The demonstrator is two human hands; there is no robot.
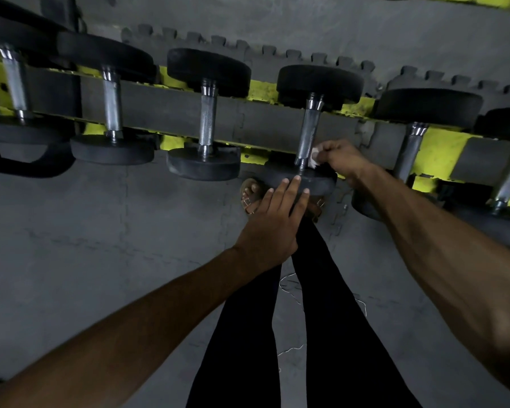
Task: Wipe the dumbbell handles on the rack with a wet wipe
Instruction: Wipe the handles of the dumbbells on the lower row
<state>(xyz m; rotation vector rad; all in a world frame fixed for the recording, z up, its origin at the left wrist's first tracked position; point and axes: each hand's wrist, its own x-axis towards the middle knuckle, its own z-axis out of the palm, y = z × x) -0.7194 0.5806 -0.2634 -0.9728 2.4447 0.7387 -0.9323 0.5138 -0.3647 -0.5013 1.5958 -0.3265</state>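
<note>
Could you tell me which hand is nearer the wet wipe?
Right. The right hand pinches the wet wipe at the handle; the left hand rests on the near weight plate.

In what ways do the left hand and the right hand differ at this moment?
The left hand lies flat with straight fingers; the right hand has curled fingers. The left hand holds nothing; the right hand pinches a white wipe. The left hand touches the near disc; the right hand is at the lower end of the handle. Both are at the same dumbbell.
</note>
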